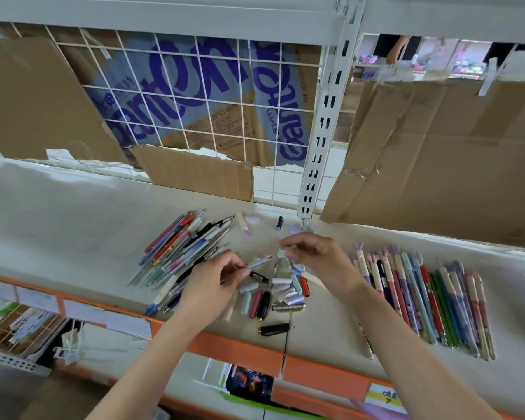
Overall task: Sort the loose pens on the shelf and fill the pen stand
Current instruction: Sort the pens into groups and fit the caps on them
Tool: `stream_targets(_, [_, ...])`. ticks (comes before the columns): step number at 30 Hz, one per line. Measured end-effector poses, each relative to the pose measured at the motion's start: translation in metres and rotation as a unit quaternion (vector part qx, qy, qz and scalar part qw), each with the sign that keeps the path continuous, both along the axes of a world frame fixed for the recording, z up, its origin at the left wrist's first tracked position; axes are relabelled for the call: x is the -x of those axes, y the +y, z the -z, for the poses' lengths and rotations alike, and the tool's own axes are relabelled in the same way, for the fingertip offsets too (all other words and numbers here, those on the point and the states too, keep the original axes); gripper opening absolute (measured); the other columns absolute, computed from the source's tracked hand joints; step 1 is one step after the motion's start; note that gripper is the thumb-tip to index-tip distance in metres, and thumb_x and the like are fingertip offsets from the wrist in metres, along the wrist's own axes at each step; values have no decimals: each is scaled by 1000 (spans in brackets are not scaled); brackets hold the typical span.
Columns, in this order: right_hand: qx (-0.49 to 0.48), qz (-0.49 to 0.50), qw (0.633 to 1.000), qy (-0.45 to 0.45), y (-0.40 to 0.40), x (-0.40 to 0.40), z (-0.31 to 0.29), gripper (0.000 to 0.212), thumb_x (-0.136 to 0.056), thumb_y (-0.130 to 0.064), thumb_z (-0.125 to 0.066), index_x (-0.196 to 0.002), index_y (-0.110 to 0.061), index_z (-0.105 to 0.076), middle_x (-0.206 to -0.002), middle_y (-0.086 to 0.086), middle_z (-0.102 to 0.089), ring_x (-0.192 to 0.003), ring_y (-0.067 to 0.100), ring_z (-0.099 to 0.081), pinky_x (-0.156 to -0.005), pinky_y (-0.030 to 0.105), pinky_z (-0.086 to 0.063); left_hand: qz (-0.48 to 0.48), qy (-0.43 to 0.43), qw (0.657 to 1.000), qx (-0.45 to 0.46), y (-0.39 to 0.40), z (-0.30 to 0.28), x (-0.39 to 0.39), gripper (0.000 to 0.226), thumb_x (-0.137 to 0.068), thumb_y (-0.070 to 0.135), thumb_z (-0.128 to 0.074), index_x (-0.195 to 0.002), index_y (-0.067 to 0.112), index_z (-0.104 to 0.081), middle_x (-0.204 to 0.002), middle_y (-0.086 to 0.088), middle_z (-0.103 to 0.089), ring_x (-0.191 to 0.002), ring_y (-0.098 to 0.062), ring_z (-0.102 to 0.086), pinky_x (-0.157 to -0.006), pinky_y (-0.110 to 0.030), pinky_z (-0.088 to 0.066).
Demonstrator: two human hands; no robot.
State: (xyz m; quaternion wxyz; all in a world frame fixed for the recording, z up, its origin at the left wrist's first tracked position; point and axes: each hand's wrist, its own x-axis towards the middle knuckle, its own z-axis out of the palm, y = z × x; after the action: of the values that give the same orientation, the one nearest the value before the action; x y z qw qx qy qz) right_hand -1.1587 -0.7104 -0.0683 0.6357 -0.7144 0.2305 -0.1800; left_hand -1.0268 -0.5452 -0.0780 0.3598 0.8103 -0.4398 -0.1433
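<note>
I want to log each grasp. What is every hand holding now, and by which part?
The left hand pinches a pale pen near its lower end. The right hand pinches a small white cap at its top.

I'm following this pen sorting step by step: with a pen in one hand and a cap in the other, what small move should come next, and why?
Probably bring the two hands together and push the pale cap, pinched in the right hand, onto the uncapped pen that the left hand holds. The pen's tip already points toward the cap, and loose caps lie just below.
</note>
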Motion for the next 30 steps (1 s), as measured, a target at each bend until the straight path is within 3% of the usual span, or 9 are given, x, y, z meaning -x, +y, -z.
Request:
stream_targets(7, [15,-5,1000,13,17,-3,5,13,-86,-4,-64,-83,-16,-69,-65,-9,-61,-62,2,-57,-64,11,-44,19,40,998,-36,-9,1,18,16,-95,21,-52,-80,19,-55,-68,11,-54,-62,-2,-49,-58,-16,-34])
stream_targets(10, [-4,19,1000,3,24,2,7,15,-89,-3,-60,-85,-17,-67,-66,-4,-61,-60,4,-58,-63,14,-45,-10,197,980,-31,-10,2,27,21,-96,18,-50,-79,12,-60,-65,4,-55,-63,-13,-49,-62,-22,-37])
stream_targets(13, [-47,61,996,-37,35,2,8,18,-90,-6,-60,-105,-16,-60,-71,5,-65,-61,10,-60,-63,21,-50,-22,320,947,2,-18,-7,39,25,-98,18,-47,-84,3,-61,-62,-1,-58,-56,-16,-47,-52,-23,-36])
stream_targets(15, [-95,104,987,-75,36,2,5,25,-90,-3,-58,-112,-13,-51,-71,11,-65,-59,14,-60,-59,22,-50,-5,298,954,13,-24,-13,38,27,-98,21,-46,-79,10,-62,-64,1,-64,-54,-16,-53,-49,-20,-40])
stream_targets(17, [-88,170,978,-81,24,8,-2,24,-90,-4,-58,-109,-13,-46,-68,8,-65,-51,9,-54,-50,18,-44,-16,237,971,9,-26,-16,26,22,-97,23,-47,-84,17,-64,-78,4,-69,-66,-8,-63,-59,-12,-49])
stream_targets(20, [90,201,973,64,-5,33,-9,24,-89,-23,-61,-108,-18,-47,-66,2,-67,-43,2,-48,-45,14,-39,-67,86,994,-20,-15,-9,-8,15,-96,21,-49,-99,16,-62,-92,6,-65,-81,-7,-61,-70,-13,-45])
stream_targets(23, [170,153,957,178,-15,53,3,23,-91,-22,-60,-110,-20,-46,-75,11,-68,-51,8,-53,-48,9,-41,-94,34,994,-51,1,-1,-29,12,-95,16,-51,-98,21,-61,-94,4,-64,-87,-14,-60,-75,-25,-43])
stream_targets(27, [277,124,919,251,-9,55,27,27,-92,-15,-53,-117,-16,-44,-84,9,-64,-76,26,-61,-71,40,-52,-103,-24,992,-69,10,8,-34,15,-93,8,-52,-95,19,-62,-94,8,-60,-89,-8,-53,-77,-22,-38])
stream_targets(30, [374,115,872,294,-8,52,30,27,-94,-19,-48,-119,-18,-39,-90,6,-63,-77,25,-62,-63,35,-50,-85,-58,992,-67,10,15,-35,9,-87,8,-60,-91,15,-63,-91,5,-62,-86,-11,-56,-74,-21,-38])
